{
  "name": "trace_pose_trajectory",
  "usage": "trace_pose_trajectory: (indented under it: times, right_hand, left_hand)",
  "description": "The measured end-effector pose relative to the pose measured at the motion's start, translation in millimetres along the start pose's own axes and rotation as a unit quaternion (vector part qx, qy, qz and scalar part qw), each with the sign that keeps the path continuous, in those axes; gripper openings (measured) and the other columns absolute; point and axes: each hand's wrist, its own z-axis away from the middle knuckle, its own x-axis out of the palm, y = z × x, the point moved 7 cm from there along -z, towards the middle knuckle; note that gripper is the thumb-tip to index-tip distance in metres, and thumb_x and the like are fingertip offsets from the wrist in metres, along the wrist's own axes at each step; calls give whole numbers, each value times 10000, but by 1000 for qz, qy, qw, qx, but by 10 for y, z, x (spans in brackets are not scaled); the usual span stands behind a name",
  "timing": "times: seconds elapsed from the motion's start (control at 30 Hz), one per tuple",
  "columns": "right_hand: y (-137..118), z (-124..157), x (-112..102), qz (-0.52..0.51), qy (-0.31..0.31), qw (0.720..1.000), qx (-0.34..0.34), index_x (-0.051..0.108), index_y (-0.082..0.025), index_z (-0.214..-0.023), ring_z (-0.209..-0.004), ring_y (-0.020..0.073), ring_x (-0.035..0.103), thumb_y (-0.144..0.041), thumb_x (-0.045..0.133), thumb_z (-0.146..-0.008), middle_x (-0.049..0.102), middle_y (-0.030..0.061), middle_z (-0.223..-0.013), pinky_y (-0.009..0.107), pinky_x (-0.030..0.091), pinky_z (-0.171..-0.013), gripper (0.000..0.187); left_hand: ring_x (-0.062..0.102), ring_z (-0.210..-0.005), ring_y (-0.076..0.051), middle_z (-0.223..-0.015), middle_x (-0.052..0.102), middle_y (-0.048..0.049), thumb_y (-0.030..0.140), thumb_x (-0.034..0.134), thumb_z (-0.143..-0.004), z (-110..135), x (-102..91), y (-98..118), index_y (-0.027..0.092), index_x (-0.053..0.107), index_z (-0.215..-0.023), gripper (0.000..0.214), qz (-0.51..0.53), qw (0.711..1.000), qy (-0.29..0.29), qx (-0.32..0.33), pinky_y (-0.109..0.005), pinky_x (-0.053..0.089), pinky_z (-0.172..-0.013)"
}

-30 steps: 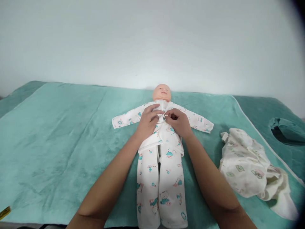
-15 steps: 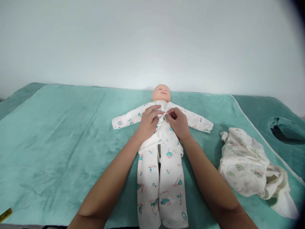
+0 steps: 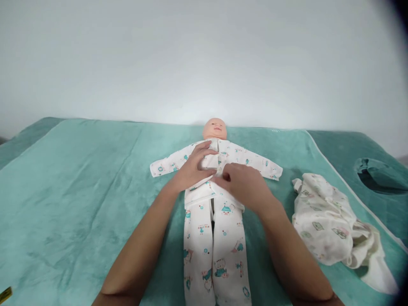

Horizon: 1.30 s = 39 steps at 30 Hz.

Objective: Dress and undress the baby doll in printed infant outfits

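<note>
A soft-bodied doll (image 3: 215, 127) with a smooth, hard-looking head lies face up on a plush teal blanket (image 3: 79, 191). Its arms are flung out to either side and its legs point toward the camera. It lies a little right of the blanket's centre, with its head close to the plain pale wall (image 3: 204, 59).

The doll wears a white knit top (image 3: 242, 155) and matching trousers (image 3: 219, 250), both printed with small teal and pink cartoon animals. The sleeves lie flat and the trouser legs run straight and side by side.

The person's left hand (image 3: 194, 165) rests unclenched on the chest, fingers stretched across the front of the top and thumb spread below them. The right hand (image 3: 245, 185) is curled over the lower front of the top, knuckles up. Its fingertips meet the cloth near the left hand, but the back of the hand hides whether they pinch anything.

Just right of the doll, apart from its sleeve, sits a crumpled cream garment (image 3: 325, 221) with a faded print. Beyond the blanket's pale-edged border lies a bunched dark teal cloth (image 3: 379, 174). The blanket stretches wide and bare to the left, where its nap shows faint brush marks. A scrap of something yellow (image 3: 5, 293) pokes in at the near left corner.
</note>
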Motion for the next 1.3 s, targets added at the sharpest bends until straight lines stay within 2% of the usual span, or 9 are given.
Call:
trace_pose_trajectory:
  times: [0.1,0.2,0.47,0.6,0.83,0.93,1.07,1.17,1.3]
  right_hand:
    - [-34,1,203,56,-19,998,9,558,-229,-740,-600,197,531,-449,631,-876,622,67,-739,329,250,-546,269]
    - [31,-32,284,66,-17,998,6,568,-215,-782,-639,207,546,-348,532,-925,625,72,-758,334,244,-566,198]
    - [-64,-22,132,-47,-91,990,-96,418,-211,-622,-627,149,464,-187,456,-888,546,2,-660,318,256,-596,270]
    - [20,-106,124,-111,-62,989,-79,447,-215,-683,-675,146,487,-179,434,-907,544,-14,-694,296,301,-634,227]
    - [98,-165,66,-158,-35,984,-78,463,-210,-697,-665,126,457,-239,484,-932,505,-34,-687,283,309,-635,237]
    - [166,-178,95,-193,-44,979,-43,445,-208,-664,-617,117,413,-285,506,-928,451,-48,-630,281,292,-593,281]
    - [271,-201,143,-284,-45,958,3,559,-221,-790,-623,109,438,-346,555,-905,524,-52,-702,266,319,-590,170]
    - [306,-216,155,-325,-48,945,7,615,-221,-841,-637,105,446,-354,561,-897,555,-46,-746,260,332,-606,153]
    - [347,-231,176,-332,-58,941,23,643,-206,-800,-655,110,460,-370,581,-878,584,-34,-748,263,336,-618,192]
  left_hand:
    - [359,-1451,-294,-1587,334,4,298,616,-908,0,28,-39,314,687,-1075,183,-29,999,-16,-9,-409,537,-995]
    - [390,-1425,-290,-1572,363,12,280,577,-927,-3,46,-42,297,722,-998,162,-55,998,-24,-8,-436,493,-1055]
    - [395,-1423,-282,-1547,414,6,187,574,-871,-16,14,8,255,698,-888,143,-73,997,-3,0,-475,406,-1143]
    - [398,-1423,-285,-1556,413,6,183,591,-856,-16,5,-20,247,692,-883,123,-39,999,-11,2,-439,471,-1072]
    - [380,-1432,-335,-1588,381,-19,349,675,-869,3,-13,-85,269,739,-1020,182,57,997,-47,-5,-388,573,-847]
    - [369,-1443,-324,-1561,422,-38,376,686,-873,-5,-14,-83,266,750,-1010,187,60,998,-29,16,-413,559,-905]
    - [454,-1386,-282,-1471,527,-64,371,656,-907,-12,-29,-62,257,759,-980,170,45,997,32,53,-464,470,-1068]
    - [519,-1322,-258,-1411,577,-74,357,626,-930,-6,-44,-33,254,759,-975,174,43,995,62,70,-447,457,-1077]
    - [561,-1257,-235,-1317,621,-86,336,590,-954,-7,-42,10,245,751,-987,187,33,994,54,88,-421,446,-1070]
